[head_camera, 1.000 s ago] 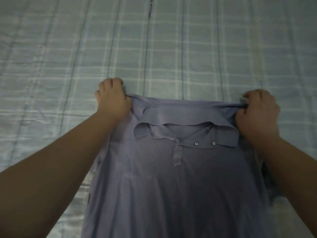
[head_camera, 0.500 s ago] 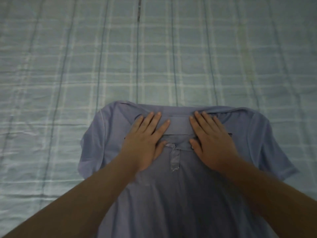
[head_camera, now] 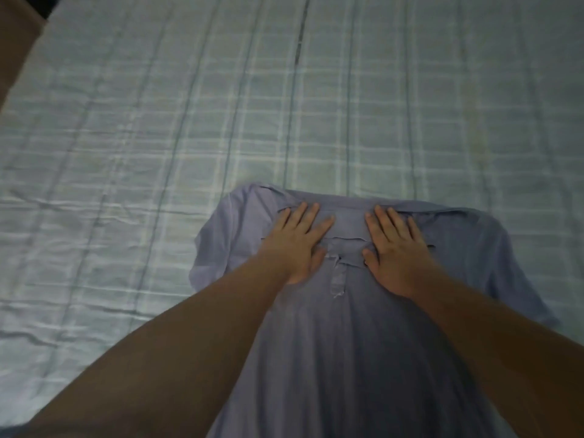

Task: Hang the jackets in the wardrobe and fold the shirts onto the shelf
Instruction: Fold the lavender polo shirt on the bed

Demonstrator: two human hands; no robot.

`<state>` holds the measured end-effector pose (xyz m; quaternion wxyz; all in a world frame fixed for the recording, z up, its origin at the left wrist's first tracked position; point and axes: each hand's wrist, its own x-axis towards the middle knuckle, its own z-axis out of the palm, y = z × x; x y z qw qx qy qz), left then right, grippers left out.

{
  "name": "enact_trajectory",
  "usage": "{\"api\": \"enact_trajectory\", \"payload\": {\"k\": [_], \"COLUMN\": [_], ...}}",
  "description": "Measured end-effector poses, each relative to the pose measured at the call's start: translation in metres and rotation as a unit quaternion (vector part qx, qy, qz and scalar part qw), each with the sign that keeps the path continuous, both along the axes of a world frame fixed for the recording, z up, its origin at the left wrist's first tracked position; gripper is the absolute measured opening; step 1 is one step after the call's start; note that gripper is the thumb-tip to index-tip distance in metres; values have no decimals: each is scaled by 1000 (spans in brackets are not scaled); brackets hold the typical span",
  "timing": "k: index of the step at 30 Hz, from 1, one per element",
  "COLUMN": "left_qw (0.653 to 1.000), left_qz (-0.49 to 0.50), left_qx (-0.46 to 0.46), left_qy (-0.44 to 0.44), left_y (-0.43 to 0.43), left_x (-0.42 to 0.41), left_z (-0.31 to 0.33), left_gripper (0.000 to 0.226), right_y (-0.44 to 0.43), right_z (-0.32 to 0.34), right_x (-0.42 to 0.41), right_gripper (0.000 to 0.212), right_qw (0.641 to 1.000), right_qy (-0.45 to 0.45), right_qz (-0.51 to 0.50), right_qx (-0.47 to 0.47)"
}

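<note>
Head camera showed no closed grip at all. The left hand (head_camera: 295,245) and the right hand (head_camera: 395,251) both lay flat, fingers straight and slightly spread, palms pressing on the chest of the shirt (head_camera: 347,343) with nothing pinched. The fingertips reached onto the collar (head_camera: 347,222), one hand on each side of the button placket (head_camera: 338,279), whose lower end curled up a little. The shirt lay front-up on the bed (head_camera: 221,121), collar away from the person, its lower part running out of the bottom of the picture beneath the forearms. The left sleeve (head_camera: 211,248) sat drawn in close to the body of the shirt, while the right sleeve (head_camera: 512,279) spread out to the side. The bed's checked cover was creased in places. A brown shape (head_camera: 15,42) at the top left corner was too blurred to name.

By my reading, the shirt was being smoothed before folding. No shelf or wardrobe showed, so that step looked far off. The risk lay in the soft bedding — sliding palms could drag cover and shirt together, rucking the cloth instead of flattening it. The drawn-in left sleeve could fold unevenly, and the loose collar could crease under the fingers.
</note>
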<state>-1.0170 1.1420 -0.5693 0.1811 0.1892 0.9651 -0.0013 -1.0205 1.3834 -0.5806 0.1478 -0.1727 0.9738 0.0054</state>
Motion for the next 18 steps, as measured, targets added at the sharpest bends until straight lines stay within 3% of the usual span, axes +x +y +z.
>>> {"api": "enact_trajectory", "payload": {"k": [3,7,11,15,18], "left_qw": [995,965,933,853,781], "left_qz": [59,145,216,419,499], "left_qx": [76,203,246,302,376], "left_qy": [5,81,151,68,-15], "left_y": [-2,-51,-134,-178,-195], "left_x": [16,52,83,91,73], "left_z": [24,40,44,35,22], "left_gripper": [61,54,50,50,54], "right_y": [-4,-18,-63,-146,-207], "right_z": [12,36,42,38,29], "right_x": [-1,-3,20,53,68], "right_gripper": [73,72,52,50,53], "right_qw": [1000,999,984,962,951], "right_qy": [-7,-16,49,23,10], "right_qz": [-5,-26,-63,-16,-1], "right_qx": [9,30,-162,-273,-309]}}
